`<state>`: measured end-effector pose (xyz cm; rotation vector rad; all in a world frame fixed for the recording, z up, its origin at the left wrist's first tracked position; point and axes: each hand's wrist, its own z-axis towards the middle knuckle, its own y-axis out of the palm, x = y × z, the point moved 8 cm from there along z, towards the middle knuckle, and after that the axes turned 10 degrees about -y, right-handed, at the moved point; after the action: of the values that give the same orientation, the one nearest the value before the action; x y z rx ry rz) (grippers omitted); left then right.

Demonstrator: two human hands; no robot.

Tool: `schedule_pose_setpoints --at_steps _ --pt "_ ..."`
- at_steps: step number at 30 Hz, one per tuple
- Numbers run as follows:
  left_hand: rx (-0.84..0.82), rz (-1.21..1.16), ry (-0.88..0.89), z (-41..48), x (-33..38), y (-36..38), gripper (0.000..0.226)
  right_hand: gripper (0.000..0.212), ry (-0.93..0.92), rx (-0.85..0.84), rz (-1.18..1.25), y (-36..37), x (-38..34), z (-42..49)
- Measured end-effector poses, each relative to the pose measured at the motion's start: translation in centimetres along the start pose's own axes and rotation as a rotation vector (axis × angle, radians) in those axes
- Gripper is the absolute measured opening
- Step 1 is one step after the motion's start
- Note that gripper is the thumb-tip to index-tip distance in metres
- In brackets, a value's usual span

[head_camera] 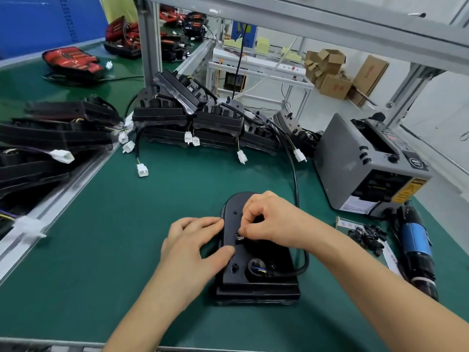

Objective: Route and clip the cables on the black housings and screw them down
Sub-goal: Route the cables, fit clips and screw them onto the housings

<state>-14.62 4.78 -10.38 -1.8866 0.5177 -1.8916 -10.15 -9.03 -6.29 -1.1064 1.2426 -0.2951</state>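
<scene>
A black housing (256,278) lies flat on the green mat in front of me. Its black cable (295,184) loops from the near right side up toward the stacked units. My left hand (195,246) holds the housing's left edge, thumb on its top face. Over the middle of the housing, my right hand (269,221) has its fingers curled, pinching a small part beside a silver screw (239,237). What exactly it pinches is hidden by the fingers.
More black housings (215,120) with white connectors are stacked at the back and left. A grey tape dispenser (365,163) stands at the right. An electric screwdriver (416,245) and a card of small black clips (368,235) lie beside it.
</scene>
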Motion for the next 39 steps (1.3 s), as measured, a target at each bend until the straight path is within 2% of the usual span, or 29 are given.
schedule_pose_setpoints --at_steps 11,16,19,24,29,36,39 --pt "-0.014 0.019 -0.002 0.0 0.0 0.0 0.062 0.023 -0.002 -0.007 0.095 0.0 -0.1 0.1" --pt "-0.025 -0.004 -0.006 0.0 -0.1 0.0 0.053 0.019 0.015 0.022 0.022 0.2 0.1 0.1" --pt "-0.018 0.008 -0.001 0.1 0.0 0.0 0.062 0.02 0.003 0.031 -0.013 0.3 0.1 0.1" --pt "-0.021 0.001 -0.008 0.0 -0.1 0.1 0.062 0.019 0.017 0.046 -0.06 0.4 0.4 0.1" --pt "0.013 0.022 0.002 0.0 -0.1 -0.2 0.047 0.017 0.004 0.051 -0.097 0.4 0.1 0.0" --pt "0.189 0.102 0.146 -1.7 1.1 -1.0 0.026 0.018 0.027 0.041 -0.048 0.4 0.3 0.0" --pt "0.184 0.151 0.17 -2.0 1.3 -0.9 0.05 0.018 0.04 0.036 0.008 0.3 0.2 -0.2"
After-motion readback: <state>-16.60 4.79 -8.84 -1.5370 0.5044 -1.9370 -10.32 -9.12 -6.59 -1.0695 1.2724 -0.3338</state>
